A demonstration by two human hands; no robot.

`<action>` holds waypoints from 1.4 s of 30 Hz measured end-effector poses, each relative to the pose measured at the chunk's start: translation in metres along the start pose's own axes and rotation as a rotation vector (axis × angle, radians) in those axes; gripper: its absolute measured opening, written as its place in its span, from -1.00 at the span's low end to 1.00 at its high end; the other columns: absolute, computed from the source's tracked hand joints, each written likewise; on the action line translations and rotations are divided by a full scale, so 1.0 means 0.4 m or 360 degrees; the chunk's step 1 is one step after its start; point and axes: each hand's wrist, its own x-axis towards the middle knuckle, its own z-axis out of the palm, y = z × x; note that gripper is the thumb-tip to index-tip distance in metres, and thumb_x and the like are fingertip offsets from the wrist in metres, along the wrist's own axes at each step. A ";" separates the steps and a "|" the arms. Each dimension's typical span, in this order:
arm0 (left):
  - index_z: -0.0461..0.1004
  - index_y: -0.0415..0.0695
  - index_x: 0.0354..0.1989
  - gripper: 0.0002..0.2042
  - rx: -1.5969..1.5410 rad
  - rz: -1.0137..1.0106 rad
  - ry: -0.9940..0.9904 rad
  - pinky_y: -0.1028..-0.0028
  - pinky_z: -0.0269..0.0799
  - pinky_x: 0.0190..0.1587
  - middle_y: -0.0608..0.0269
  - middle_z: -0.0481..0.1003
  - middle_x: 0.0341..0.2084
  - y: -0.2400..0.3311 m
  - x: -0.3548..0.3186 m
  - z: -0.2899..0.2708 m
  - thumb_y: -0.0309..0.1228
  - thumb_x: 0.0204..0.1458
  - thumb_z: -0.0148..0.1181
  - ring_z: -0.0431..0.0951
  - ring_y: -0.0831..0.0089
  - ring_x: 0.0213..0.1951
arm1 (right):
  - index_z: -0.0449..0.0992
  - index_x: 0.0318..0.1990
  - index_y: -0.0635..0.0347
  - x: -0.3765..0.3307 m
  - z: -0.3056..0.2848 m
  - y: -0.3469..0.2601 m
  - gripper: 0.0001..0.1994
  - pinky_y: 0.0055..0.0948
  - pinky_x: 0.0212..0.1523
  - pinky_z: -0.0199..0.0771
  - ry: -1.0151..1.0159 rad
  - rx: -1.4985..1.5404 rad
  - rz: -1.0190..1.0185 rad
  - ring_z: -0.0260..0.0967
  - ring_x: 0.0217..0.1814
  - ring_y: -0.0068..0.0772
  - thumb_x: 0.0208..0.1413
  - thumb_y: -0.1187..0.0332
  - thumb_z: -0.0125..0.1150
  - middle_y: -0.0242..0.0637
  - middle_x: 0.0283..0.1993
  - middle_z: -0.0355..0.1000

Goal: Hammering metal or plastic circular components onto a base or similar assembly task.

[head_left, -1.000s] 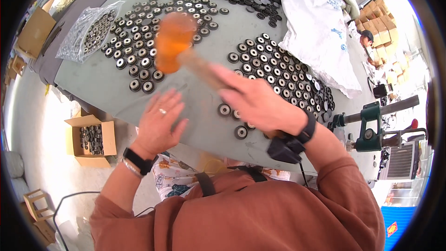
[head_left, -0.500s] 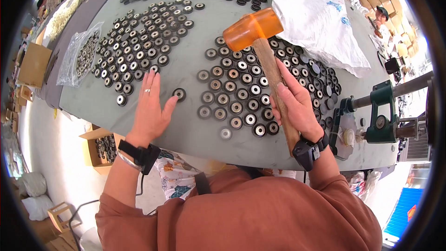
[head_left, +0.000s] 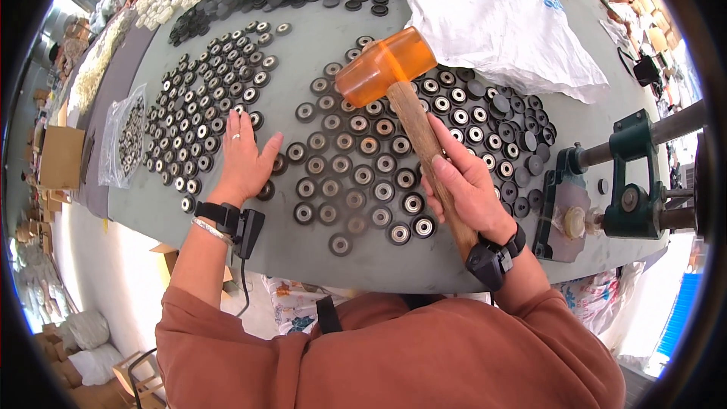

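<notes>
The right hand is wrapped around the wooden handle of a mallet, its orange head up and left of the fingers, over the middle wheels. The left hand lies palm down, fingers nearly together and thumb spread, at the right side of the left wheels; whether it presses on any, I cannot tell. Two or three wheels sit just beside its thumb.

The near edge of the tabletop runs below both hands, close to the right wrist, where the mallet's handle end also comes near. Plain gray surface shows between the left wrist and that edge, and a channel of it runs up between the two wheel groups, beyond the left fingertips. Right of the right hand, caps fill the space toward a green press.

Left of the left wheels, a clear bag holds small metal-centered rings. Beyond the right hand lies a white sack, its contents hidden. Below the left wrist, a box shows partly behind the forearm, its inside out of sight.
</notes>
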 end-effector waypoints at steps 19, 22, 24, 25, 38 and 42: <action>-0.06 -0.51 0.23 -0.24 -0.0136 0.0403 -0.0127 0.25 -0.18 0.34 -0.38 -0.13 0.27 0.117 0.274 0.023 -0.02 0.13 -0.07 -0.17 -0.07 0.34 | -0.17 0.39 -0.02 0.018 -0.031 0.006 -0.43 -0.65 -0.61 0.32 0.0014 0.0022 0.0115 0.19 -0.63 -0.69 0.26 0.40 -0.19 -0.43 -0.50 0.25; -0.05 -0.51 0.22 -0.24 -0.0126 0.0148 -0.0192 0.26 -0.15 0.33 -0.37 -0.13 0.27 0.098 0.333 0.037 -0.01 0.14 -0.08 -0.14 -0.08 0.33 | -0.17 0.39 -0.04 0.020 -0.037 0.004 -0.43 -0.65 -0.60 0.32 0.0008 0.0019 0.0124 0.20 -0.62 -0.69 0.26 0.40 -0.19 -0.43 -0.50 0.25; -0.04 -0.52 0.22 -0.24 -0.0108 0.0261 -0.0266 0.29 -0.12 0.32 -0.40 -0.10 0.25 0.124 0.335 0.038 -0.01 0.13 -0.07 -0.11 -0.10 0.32 | -0.17 0.39 -0.05 0.020 -0.044 0.005 -0.43 -0.65 -0.59 0.32 0.0021 0.0042 0.0136 0.20 -0.62 -0.70 0.26 0.41 -0.19 -0.43 -0.50 0.26; -0.04 -0.53 0.21 -0.23 -0.0343 0.0354 -0.0395 0.30 -0.11 0.32 -0.42 -0.10 0.25 0.144 0.335 0.027 0.00 0.13 -0.07 -0.10 -0.11 0.32 | -0.17 0.39 -0.05 0.021 -0.046 0.004 -0.43 -0.66 -0.59 0.32 0.0023 0.0049 0.0146 0.20 -0.62 -0.70 0.26 0.41 -0.19 -0.43 -0.49 0.26; -0.05 -0.33 0.29 -0.27 -0.0013 0.0484 -0.0719 0.21 -0.26 0.34 -0.27 -0.08 0.29 0.211 0.398 0.016 0.05 0.14 -0.17 -0.18 0.05 0.36 | -0.19 0.39 -0.07 0.027 -0.044 0.005 -0.43 -0.64 -0.59 0.33 0.0012 0.0081 0.0191 0.21 -0.62 -0.67 0.27 0.39 -0.20 -0.39 -0.47 0.28; -0.04 -0.31 0.29 -0.38 -0.0607 0.0587 -0.0822 0.23 -0.27 0.34 -0.22 -0.05 0.29 0.219 0.305 -0.017 -0.12 0.18 -0.15 -0.16 0.04 0.36 | -0.19 0.39 -0.08 0.030 -0.045 0.001 -0.43 -0.64 -0.58 0.33 -0.0009 0.0122 0.0218 0.21 -0.62 -0.67 0.27 0.39 -0.20 -0.40 -0.47 0.27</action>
